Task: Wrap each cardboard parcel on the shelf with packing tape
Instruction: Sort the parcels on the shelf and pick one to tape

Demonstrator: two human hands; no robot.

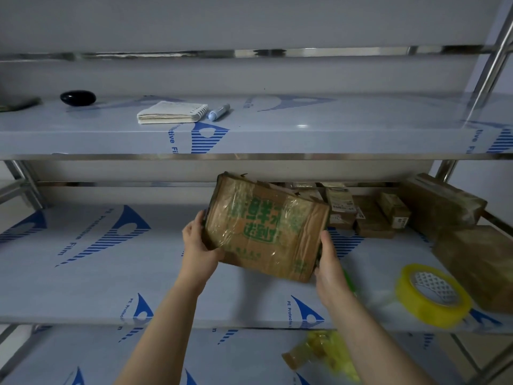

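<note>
You hold the cardboard parcel (266, 226) between both hands, centre frame.
Your left hand (198, 245) grips its left edge and your right hand (330, 262) its lower right corner (fingers hidden behind); it tilts over the middle shelf (111, 273), with the packing tape roll (433, 295) lying at lower right.

Storeroom or parcel-packing area. Evidence: stainless-steel shelving (249, 156) covered in blue-printed protective film (111, 237); stacked cardboard parcels (372, 218); yellow packing-tape roll (416, 304); spiral notepad (172, 112) and marker (219, 111) on upper shelf.
</note>
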